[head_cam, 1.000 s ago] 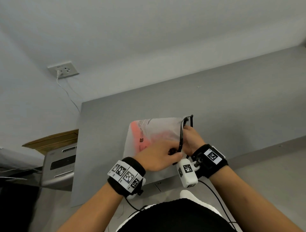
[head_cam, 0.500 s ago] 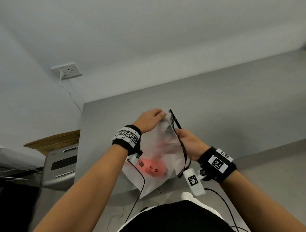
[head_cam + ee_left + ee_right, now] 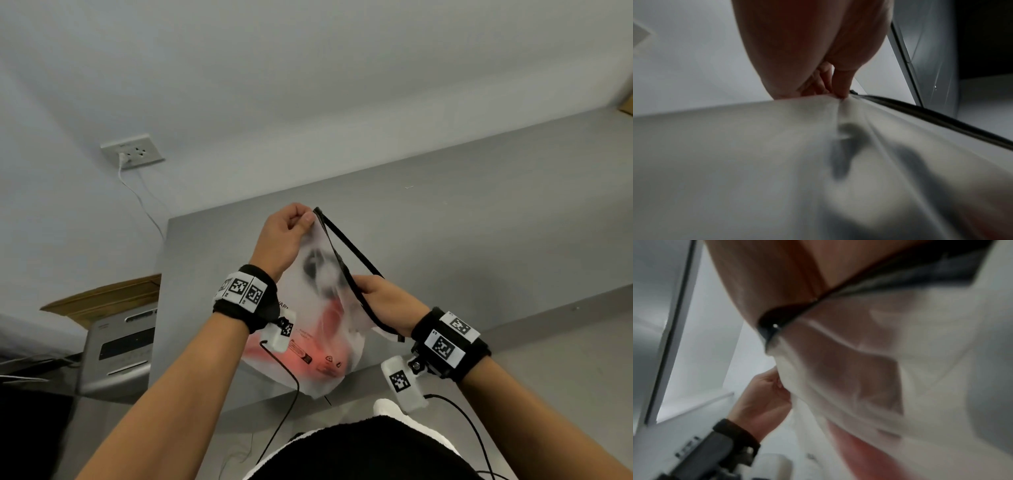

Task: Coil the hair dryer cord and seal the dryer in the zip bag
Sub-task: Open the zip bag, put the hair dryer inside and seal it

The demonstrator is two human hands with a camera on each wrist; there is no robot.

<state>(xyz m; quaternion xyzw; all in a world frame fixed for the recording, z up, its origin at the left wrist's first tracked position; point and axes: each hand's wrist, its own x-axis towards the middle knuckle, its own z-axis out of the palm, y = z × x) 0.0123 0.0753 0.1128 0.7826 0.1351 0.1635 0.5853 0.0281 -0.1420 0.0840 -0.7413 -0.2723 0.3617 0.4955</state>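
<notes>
A frosted white zip bag (image 3: 308,329) with a black zip strip (image 3: 346,263) hangs lifted above the grey table edge. Through its wall show the red hair dryer (image 3: 318,356) low down and a dark coiled shape (image 3: 317,267) higher up. My left hand (image 3: 287,236) pinches the bag's top corner by the end of the zip strip (image 3: 900,105). My right hand (image 3: 383,301) grips the zip strip (image 3: 818,305) lower along its length; its fingers lie partly behind the bag. The two black lips stand apart between the hands.
The grey table (image 3: 445,222) stretches back to a white wall with a socket (image 3: 132,150) and a white cable. A grey machine (image 3: 116,349) and brown cardboard (image 3: 102,294) stand left of the table. Black camera cables (image 3: 284,404) hang from both wrists.
The bag was lifted off the table and turned upright. My left hand moved from the bag's near side up to its top corner and now pinches there; the right hand kept hold of the zip strip.
</notes>
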